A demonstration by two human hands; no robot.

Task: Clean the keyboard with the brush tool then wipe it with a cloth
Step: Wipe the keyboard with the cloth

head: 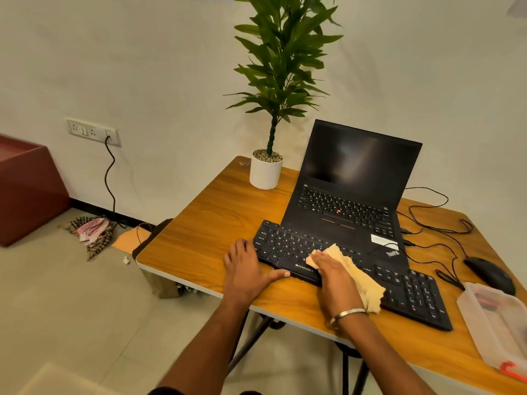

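Note:
A black keyboard [405, 286] lies slanted across the wooden table [205, 220], in front of an open laptop. My right hand [333, 277] presses a pale yellow cloth [362, 275] flat onto the middle of the keys. My left hand [248, 272] rests at the keyboard's left end, fingers spread against its side and thumb along its front edge, steadying it. No brush tool is visible.
The black laptop [353, 192] stands open behind the keyboard. A potted plant [265, 172] sits at the table's back. A black mouse [489, 275] with cables lies to the right, beside a clear plastic box [496, 323]. Rags [91, 232] lie on the floor.

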